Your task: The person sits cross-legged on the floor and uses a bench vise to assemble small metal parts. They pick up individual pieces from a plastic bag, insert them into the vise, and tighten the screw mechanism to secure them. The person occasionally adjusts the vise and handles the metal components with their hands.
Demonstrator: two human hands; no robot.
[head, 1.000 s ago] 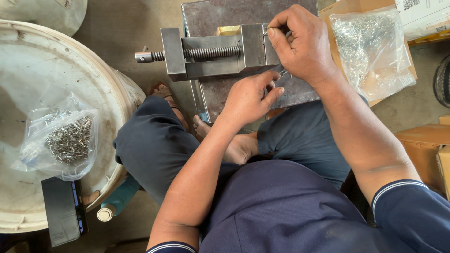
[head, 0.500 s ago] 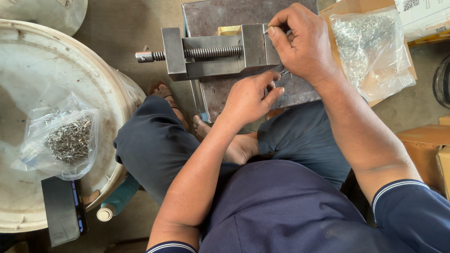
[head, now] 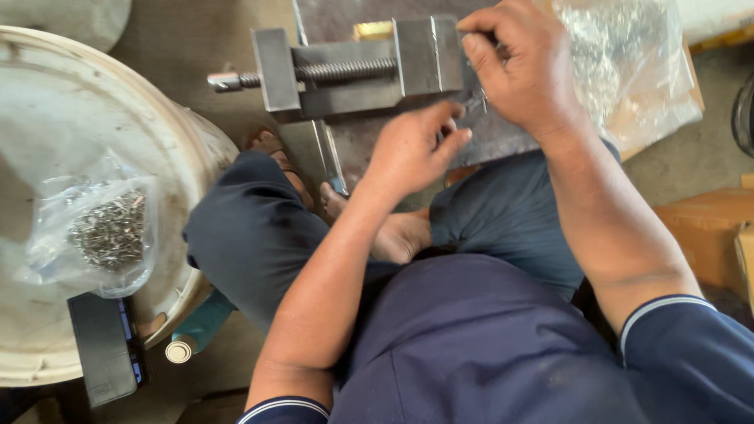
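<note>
A grey steel vise with a threaded screw sits on a metal plate in front of my crossed legs. My right hand is curled at the vise's right end, pinching a small metal part between its fingers. My left hand rests just below and left of it, fingertips closed toward the same small part. What the left fingers grip is hidden.
A clear bag of small metal parts lies on a large white bucket lid at left. A dark phone and a teal bottle lie beside it. Another bag of parts rests on cardboard at right.
The view has shifted a little; both hands stay at the vise's right end, with the left fingers closing slightly nearer the right hand.
</note>
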